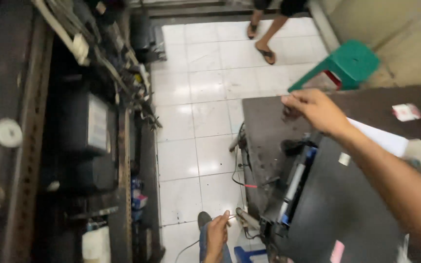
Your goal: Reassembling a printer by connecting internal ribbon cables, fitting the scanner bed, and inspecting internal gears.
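My right hand [317,111] reaches out over a dark worktable [264,131]. Its fingers curl down onto a small dark object [289,115] on the tabletop, and the blur hides whether they grip it. Low in the view, my left hand [217,234] pinches a thin pale wire [231,217] above my knee. Under my right forearm stands a black machine [337,204] with blue and white parts along its open left side.
A red-tipped lead [249,185] and cables hang off the table's left side. Dark shelving [84,136] with boxes and tools lines the left. A green plastic stool [349,65] stands far right, white paper [383,139] lies on the table, and another person's sandalled feet [265,51] are on the white tiles.
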